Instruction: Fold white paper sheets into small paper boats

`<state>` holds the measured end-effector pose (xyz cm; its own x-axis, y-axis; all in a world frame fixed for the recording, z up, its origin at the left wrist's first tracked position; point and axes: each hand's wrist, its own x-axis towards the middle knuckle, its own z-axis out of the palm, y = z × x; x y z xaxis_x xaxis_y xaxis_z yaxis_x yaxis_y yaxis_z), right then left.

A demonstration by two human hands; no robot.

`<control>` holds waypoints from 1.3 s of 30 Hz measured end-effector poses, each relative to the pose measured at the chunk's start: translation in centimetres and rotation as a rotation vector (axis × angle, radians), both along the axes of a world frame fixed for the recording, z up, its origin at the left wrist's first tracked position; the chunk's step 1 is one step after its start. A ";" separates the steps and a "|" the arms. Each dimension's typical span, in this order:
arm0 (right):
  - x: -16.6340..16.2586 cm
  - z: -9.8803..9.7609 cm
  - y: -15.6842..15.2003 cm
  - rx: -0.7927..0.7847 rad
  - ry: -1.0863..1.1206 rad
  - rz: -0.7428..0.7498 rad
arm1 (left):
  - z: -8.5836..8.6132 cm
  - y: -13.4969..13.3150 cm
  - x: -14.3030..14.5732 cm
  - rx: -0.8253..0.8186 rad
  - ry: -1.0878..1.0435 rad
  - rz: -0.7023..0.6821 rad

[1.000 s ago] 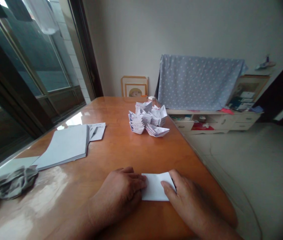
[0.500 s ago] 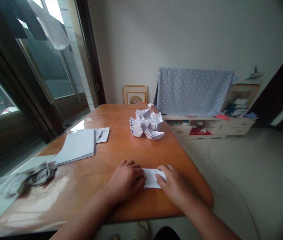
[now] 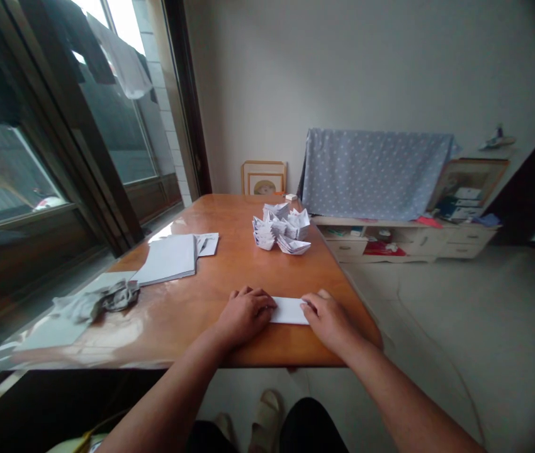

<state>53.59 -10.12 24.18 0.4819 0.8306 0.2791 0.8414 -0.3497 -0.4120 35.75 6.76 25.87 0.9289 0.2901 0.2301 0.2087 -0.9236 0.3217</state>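
Note:
A folded white sheet of paper (image 3: 289, 310) lies flat near the front edge of the orange wooden table (image 3: 230, 277). My left hand (image 3: 245, 313) rests on its left end with fingers curled, pressing it down. My right hand (image 3: 328, 318) presses on the paper's right end, fingers bent over its edge. Farther back sits a heap of folded white paper boats (image 3: 281, 228).
A stack of white sheets (image 3: 168, 259) lies at the table's left, with a crumpled grey cloth (image 3: 97, 302) nearer the window (image 3: 36, 145). Right of the table stand a low white cabinet (image 3: 404, 236) and a dotted blue cloth (image 3: 376, 173). My feet (image 3: 267, 409) show under the table.
The camera has pulled back and up, so the table looks smaller and my forearms and feet show. Both hands stay pressed on the paper, which looks narrower than before.

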 end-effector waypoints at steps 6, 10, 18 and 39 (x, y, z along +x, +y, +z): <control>-1.6 1.6 -2.1 0.128 -0.153 0.060 | -0.1 0.1 -0.1 0.003 -0.005 -0.022; -4.6 2.0 -1.9 0.043 -0.206 0.247 | -0.1 0.1 -0.1 0.012 -0.006 -0.034; -6.8 -0.7 -1.6 -0.144 -0.175 0.321 | -0.1 0.3 -0.1 -0.030 0.026 -0.017; -7.6 -0.6 -1.6 -0.173 -0.168 0.289 | -0.4 0.8 -0.4 -0.073 0.012 -0.070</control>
